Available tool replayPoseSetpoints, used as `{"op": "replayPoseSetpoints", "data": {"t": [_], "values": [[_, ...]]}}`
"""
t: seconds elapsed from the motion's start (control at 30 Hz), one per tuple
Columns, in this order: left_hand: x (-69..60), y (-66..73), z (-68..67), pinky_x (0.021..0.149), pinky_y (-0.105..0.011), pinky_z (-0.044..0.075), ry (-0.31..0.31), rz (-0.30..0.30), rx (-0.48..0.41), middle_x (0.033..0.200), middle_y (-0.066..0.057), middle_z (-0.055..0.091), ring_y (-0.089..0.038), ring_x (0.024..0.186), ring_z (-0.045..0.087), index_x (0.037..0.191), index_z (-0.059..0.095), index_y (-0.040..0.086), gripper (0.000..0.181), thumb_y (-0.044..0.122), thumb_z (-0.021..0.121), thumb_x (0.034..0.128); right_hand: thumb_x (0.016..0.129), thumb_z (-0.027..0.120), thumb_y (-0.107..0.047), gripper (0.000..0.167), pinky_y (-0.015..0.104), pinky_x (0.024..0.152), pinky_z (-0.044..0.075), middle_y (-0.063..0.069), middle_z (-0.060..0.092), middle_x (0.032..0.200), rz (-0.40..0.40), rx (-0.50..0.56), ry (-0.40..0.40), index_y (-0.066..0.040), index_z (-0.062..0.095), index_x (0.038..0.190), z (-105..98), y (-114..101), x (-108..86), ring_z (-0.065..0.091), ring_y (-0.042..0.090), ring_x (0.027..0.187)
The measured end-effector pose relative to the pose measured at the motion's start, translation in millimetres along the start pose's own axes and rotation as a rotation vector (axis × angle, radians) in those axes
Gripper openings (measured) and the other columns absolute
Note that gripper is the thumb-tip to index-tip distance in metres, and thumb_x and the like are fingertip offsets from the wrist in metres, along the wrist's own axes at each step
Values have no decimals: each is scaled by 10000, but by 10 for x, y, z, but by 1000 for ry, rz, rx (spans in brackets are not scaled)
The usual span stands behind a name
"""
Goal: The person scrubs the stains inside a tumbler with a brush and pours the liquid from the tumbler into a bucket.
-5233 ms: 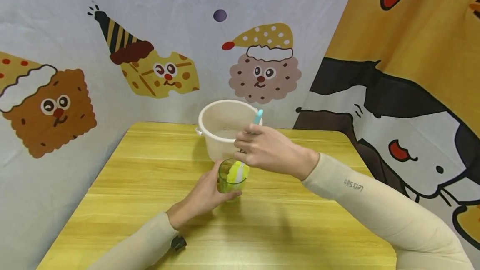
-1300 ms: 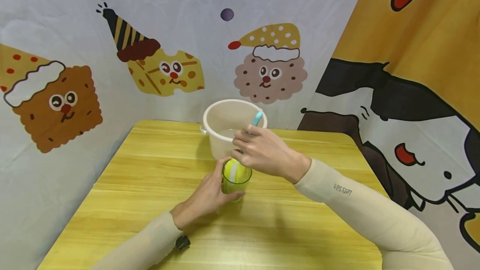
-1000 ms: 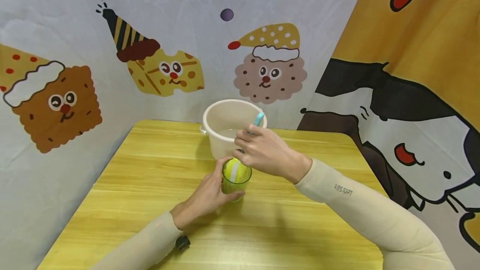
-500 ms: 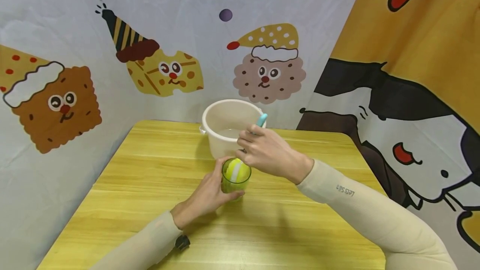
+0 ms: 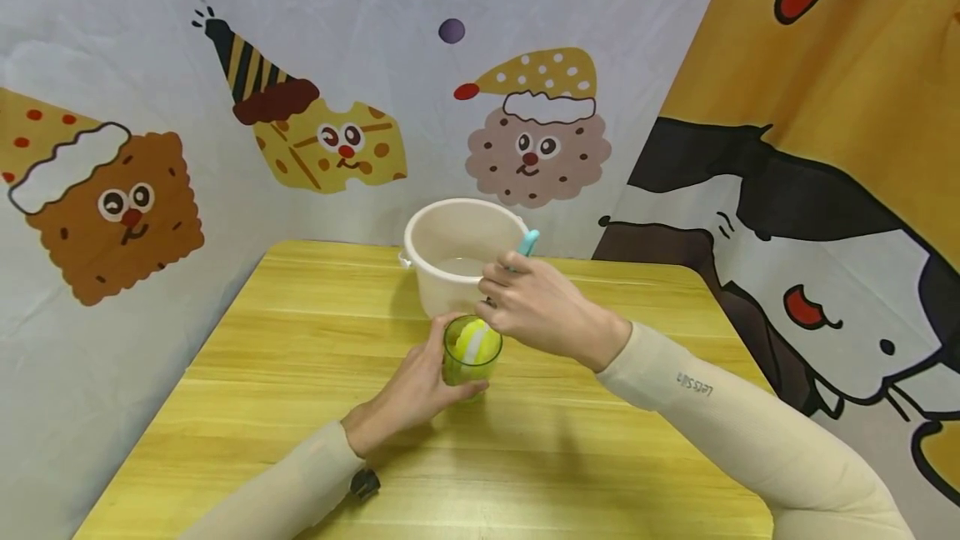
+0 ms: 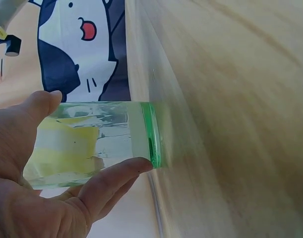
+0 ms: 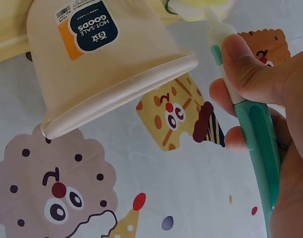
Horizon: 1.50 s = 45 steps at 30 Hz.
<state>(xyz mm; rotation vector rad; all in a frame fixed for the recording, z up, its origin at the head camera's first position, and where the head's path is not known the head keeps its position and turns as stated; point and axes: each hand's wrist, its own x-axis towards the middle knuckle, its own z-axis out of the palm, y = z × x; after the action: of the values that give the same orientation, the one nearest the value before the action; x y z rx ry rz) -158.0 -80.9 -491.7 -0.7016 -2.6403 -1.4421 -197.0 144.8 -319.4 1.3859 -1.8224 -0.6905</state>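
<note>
My left hand [image 5: 412,390] grips a clear green-tinted drinking glass [image 5: 468,375] from the left, thumb on the near side. In the left wrist view the glass [image 6: 119,126] has its base at the wooden tabletop. Inside its upper part sits the yellow-and-white sponge head [image 6: 67,144] of a bottle brush. My right hand [image 5: 543,307] holds that brush by its teal handle [image 7: 255,134], whose end [image 5: 529,242] sticks up above the fingers. In the right wrist view, thumb and fingers wrap the handle, and its white neck [image 7: 220,32] leads to the sponge.
A cream bucket [image 5: 438,292] stands right behind the glass, partly covered by the right hand. The wooden table [image 5: 300,323] ends at a cartoon-printed cloth [image 5: 337,40] behind. A small black object [image 5: 365,484] is by the left wrist.
The right hand has shifted slightly right, with the handle end leaning further right. The sponge head has turned and moved inside the glass. The left hand keeps its grip on the glass.
</note>
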Motion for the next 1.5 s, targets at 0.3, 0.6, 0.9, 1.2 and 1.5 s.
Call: {"op": "replayPoseSetpoints", "data": {"t": [0.3,0.6,0.9,1.2,1.5], "values": [[4,-14,11,1073,-494,703,-9,-15,3,1544,-182,696,-317,1316,779,1757,280,171,1072,341,992,974,958,941,-240,173,335,983,456,-75,793,882,6,19,-6,-231,786,882,-5,-34,-32,626,161,928],[16,-6,13,1088,-523,698,-10,-26,-17,1557,-194,693,-334,1333,774,1765,278,160,1084,351,993,972,961,934,-222,184,333,989,474,-75,792,887,8,28,-15,-228,772,874,-11,-53,-53,646,156,937],[15,-3,10,1070,-504,700,-7,-30,-7,1531,-196,708,-327,1303,781,1764,284,164,1091,344,1002,963,943,954,-216,174,339,1005,497,-70,812,928,9,38,-19,-227,786,900,-36,-65,-67,670,160,957],[12,-12,18,1015,-450,698,2,-32,9,1476,-164,735,-280,1239,787,1749,298,184,1081,361,1008,954,891,961,-145,182,353,1015,535,-56,833,968,20,79,-20,-218,800,933,-35,-94,-94,706,171,995],[18,-10,21,964,-389,689,5,-36,16,1444,-151,735,-248,1195,777,1740,303,195,1071,374,1008,953,869,842,-88,171,358,962,515,-39,756,857,23,82,37,-186,702,876,-15,-130,-121,685,194,932]]}}
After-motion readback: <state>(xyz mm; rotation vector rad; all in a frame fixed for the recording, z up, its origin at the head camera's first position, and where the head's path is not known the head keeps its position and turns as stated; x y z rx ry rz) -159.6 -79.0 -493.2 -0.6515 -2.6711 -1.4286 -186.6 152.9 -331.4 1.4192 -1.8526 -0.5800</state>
